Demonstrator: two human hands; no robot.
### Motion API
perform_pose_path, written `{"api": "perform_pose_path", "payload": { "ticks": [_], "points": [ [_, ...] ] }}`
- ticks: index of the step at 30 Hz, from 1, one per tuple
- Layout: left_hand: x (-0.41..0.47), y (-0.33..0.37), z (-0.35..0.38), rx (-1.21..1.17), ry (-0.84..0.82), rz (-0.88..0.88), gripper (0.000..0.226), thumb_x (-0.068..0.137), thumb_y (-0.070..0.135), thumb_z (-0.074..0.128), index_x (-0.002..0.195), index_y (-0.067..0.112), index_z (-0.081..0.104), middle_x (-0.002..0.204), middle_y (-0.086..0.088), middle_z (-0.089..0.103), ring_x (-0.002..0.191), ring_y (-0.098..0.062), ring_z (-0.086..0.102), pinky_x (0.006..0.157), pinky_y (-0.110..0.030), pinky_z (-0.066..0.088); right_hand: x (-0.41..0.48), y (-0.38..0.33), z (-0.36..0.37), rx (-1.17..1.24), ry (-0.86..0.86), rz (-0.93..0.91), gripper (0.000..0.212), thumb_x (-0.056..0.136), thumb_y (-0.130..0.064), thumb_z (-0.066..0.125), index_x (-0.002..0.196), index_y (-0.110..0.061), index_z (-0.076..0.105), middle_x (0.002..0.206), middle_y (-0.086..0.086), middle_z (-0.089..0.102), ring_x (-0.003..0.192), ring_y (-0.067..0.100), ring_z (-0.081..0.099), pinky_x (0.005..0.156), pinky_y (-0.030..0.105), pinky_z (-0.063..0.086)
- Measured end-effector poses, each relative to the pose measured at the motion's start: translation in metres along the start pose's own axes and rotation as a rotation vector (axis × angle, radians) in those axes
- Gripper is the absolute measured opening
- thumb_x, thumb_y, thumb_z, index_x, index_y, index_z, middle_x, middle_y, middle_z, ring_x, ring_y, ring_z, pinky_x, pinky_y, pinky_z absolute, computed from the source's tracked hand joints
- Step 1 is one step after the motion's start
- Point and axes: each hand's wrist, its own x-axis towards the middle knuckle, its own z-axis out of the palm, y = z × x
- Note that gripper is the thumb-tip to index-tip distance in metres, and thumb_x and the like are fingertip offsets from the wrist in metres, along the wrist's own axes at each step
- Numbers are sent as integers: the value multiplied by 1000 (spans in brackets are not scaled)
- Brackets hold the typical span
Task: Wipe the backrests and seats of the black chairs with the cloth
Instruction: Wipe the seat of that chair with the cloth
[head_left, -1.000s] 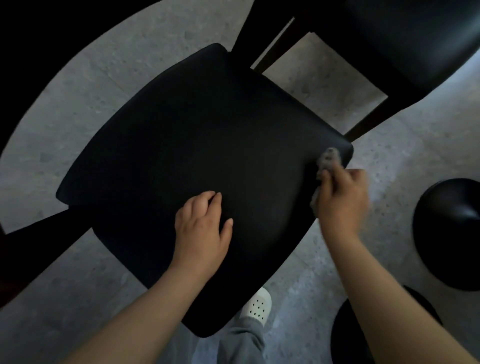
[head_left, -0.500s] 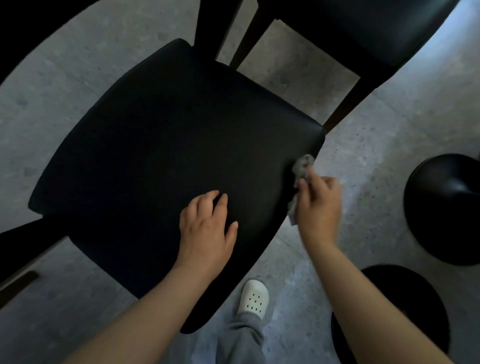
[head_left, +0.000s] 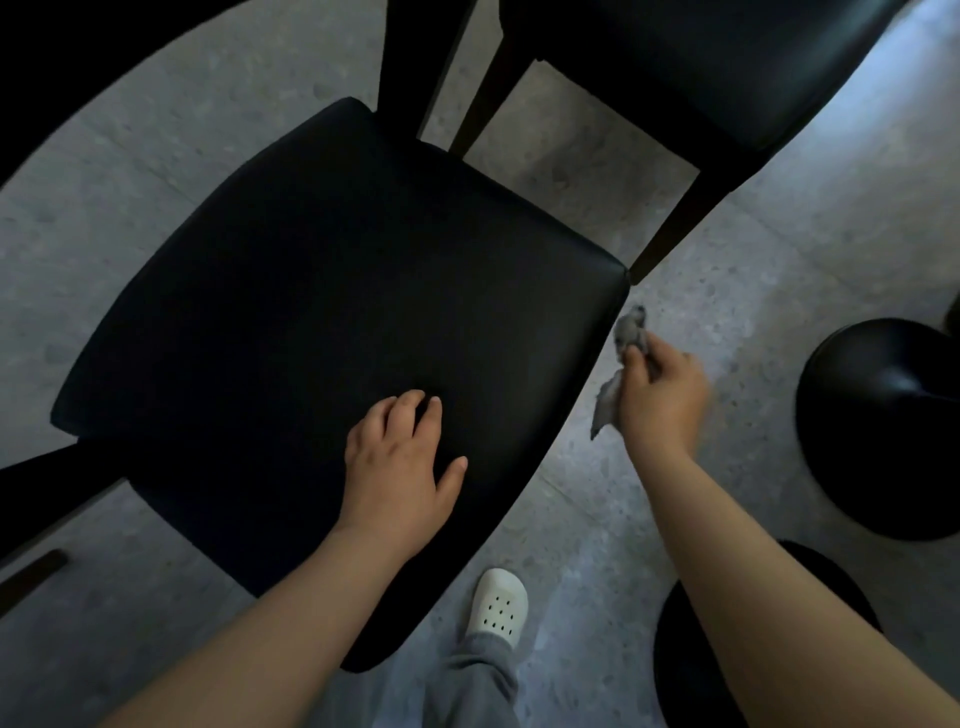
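my left hand (head_left: 397, 462) rested flat on the seat (head_left: 322, 312), fingers relaxed. my right hand (head_left: 662, 395) pinched the cloth (head_left: 626, 338) just off the seat's right edge, above the floor (head_left: 753, 270).

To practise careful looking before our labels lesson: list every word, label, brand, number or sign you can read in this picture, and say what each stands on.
None: no text can be read anywhere in this view.
The black chair seat, grey cloth, white shoe and floor show no word, label, number or sign.
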Motion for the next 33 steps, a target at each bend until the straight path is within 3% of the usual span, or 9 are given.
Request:
{"api": "perform_pose_path", "payload": {
  "ticks": [7,10,16,20,24,33],
  "points": [
    [-5,10,-47,-135,-77,-7,61,97,41,50,151,19,31,148,2,33,134,-19,33,112,-34,34,-39,-22,-27,56,-74,-53,27,97,-29,55,120,-28,68,101,4,64,85,11,59,73,22,46],
    [-23,19,-73,-194,-57,19,58,98,38,51,150,20,33,146,3,36,133,-18,35,110,-30,35,-57,-43,-49,53,-92,-89,27,97,-29,55,121,-27,68,101,3,61,84,8,54,69,13,38],
    [-68,39,-136,-261,36,58,52,98,37,51,147,23,39,141,5,43,128,-13,42,106,-29,40,-98,-92,-105,133,-99,-143,21,96,-26,58,112,-24,71,97,1,61,87,13,57,77,27,45],
    [-105,51,-180,-294,105,80,49,99,37,50,146,24,40,140,7,44,127,-10,43,104,-25,39,-123,-124,-146,179,-133,-192,17,96,-29,58,105,-24,72,89,-3,63,82,8,58,71,26,46],
    [-146,59,-216,-331,166,69,49,98,38,50,145,26,41,140,9,44,126,-7,43,103,-23,39,-146,-151,-189,223,-174,-238,12,94,-33,57,84,-33,65,80,-3,64,75,14,63,69,40,55],
    [-221,62,-262,-378,252,-6,45,97,38,53,140,25,48,136,9,48,119,-6,49,96,-19,40,-187,-194,-268,231,-278,-325,17,86,-54,53,89,-42,64,80,-2,67,72,21,69,66,43,59]
  ]
}}
